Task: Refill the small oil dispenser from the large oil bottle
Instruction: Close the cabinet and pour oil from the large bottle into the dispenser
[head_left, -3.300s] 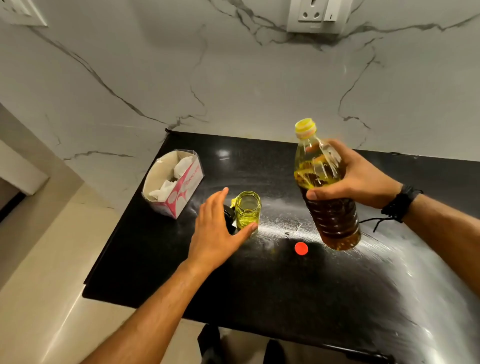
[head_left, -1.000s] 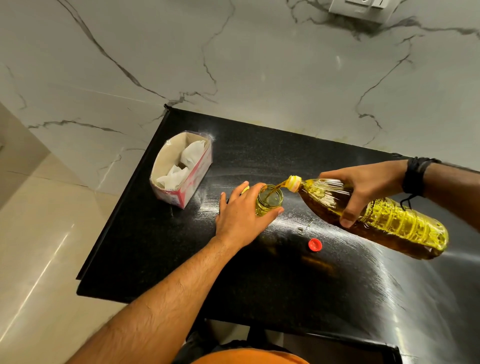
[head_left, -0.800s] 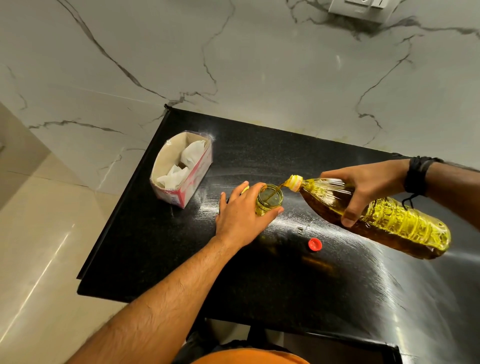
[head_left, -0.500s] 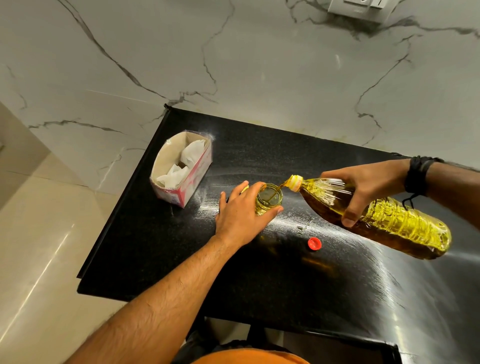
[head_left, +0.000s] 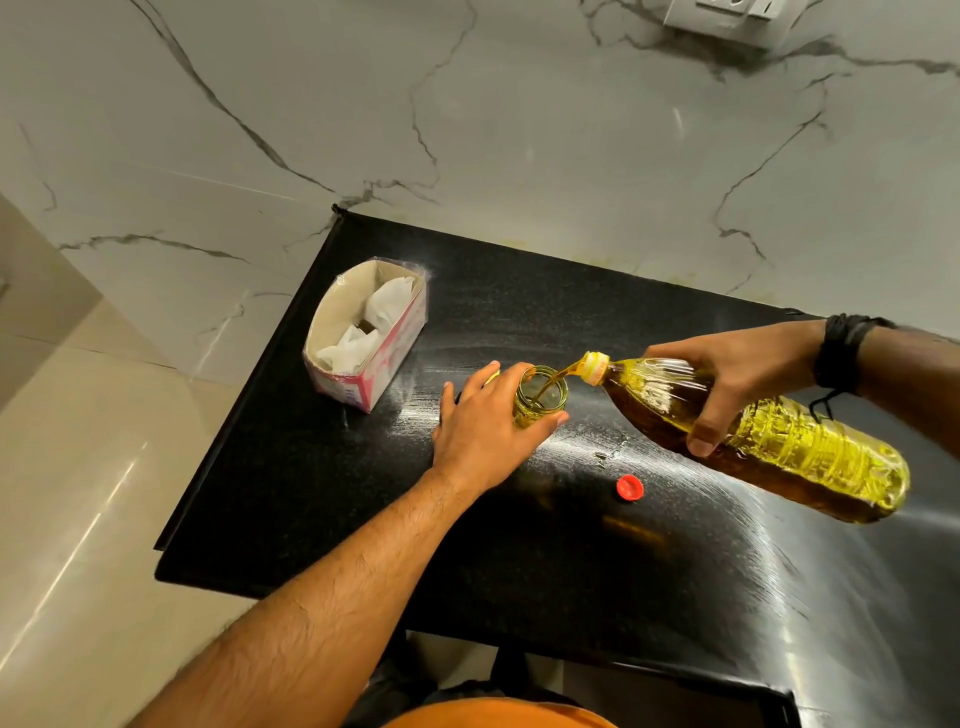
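Observation:
A small glass oil dispenser (head_left: 540, 397) stands upright and uncapped on the black counter (head_left: 519, 545). My left hand (head_left: 483, 426) grips it, thumb on its right side and fingers round the left. My right hand (head_left: 737, 382) holds the large plastic oil bottle (head_left: 769, 441) tipped almost flat, its yellow neck just above the dispenser's mouth. A thin brown stream of oil runs from the neck into the dispenser. The bottle's red cap (head_left: 629, 487) lies on the counter to the right of my left hand.
An open pink and white carton (head_left: 366, 332) with white packets sits at the counter's back left. A marble wall rises behind, with a socket (head_left: 727, 18) at the top right. The counter's left edge drops to a pale floor.
Since 3.3 s ago the bottle went from upright to tipped, and my left hand closed round the dispenser. Over the last second the oil stream has kept flowing; hands hardly moved.

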